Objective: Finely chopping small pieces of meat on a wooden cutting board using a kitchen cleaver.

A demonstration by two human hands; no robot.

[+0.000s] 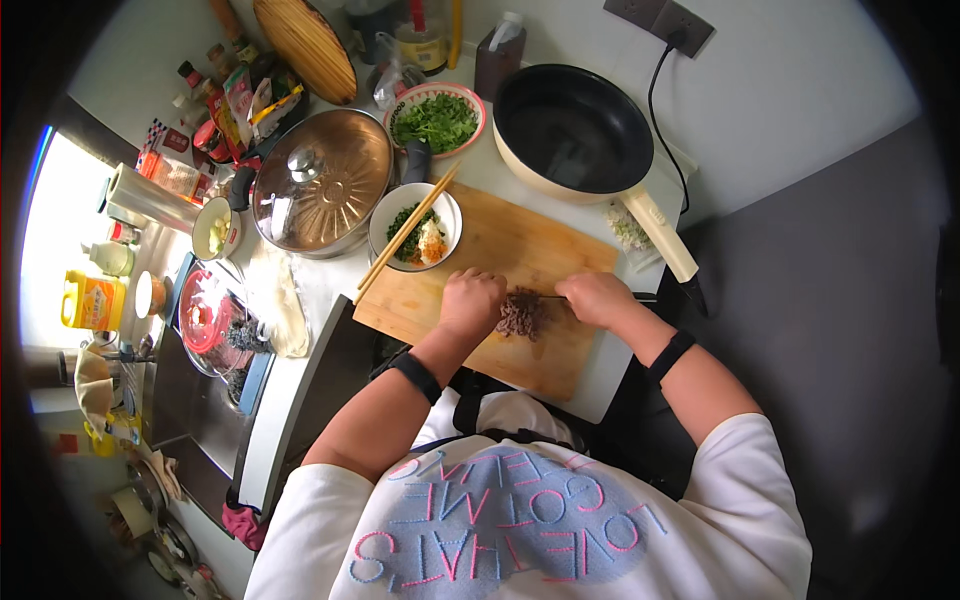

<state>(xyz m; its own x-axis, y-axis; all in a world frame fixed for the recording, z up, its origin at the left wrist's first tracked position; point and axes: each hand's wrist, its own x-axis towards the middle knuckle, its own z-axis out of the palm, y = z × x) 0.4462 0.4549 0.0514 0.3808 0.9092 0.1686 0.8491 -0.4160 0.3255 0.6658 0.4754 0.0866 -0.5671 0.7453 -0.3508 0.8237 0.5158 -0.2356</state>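
Note:
Chopped brownish meat [521, 313] lies in a small heap on the wooden cutting board [547, 247]. My right hand [598, 298] is closed around a knife [553, 298], seen nearly edge-on at the heap's upper right. My left hand [474, 300] is curled at the heap's left side; whether it touches the blade is hidden. At the board's upper left stands a white bowl [381, 217] with chopped greens, minced white bits and orange bits. A pair of wooden chopsticks [409, 234] rests across that bowl.
Behind the board are a lidded pan [322, 184], a bowl of leafy greens [437, 121] and a cream-handled frying pan [574, 131]. A bag of chopped food [628, 231] lies under its handle. Left are a small bowl [216, 229], plastic wrap roll [154, 196] and sink [199, 409].

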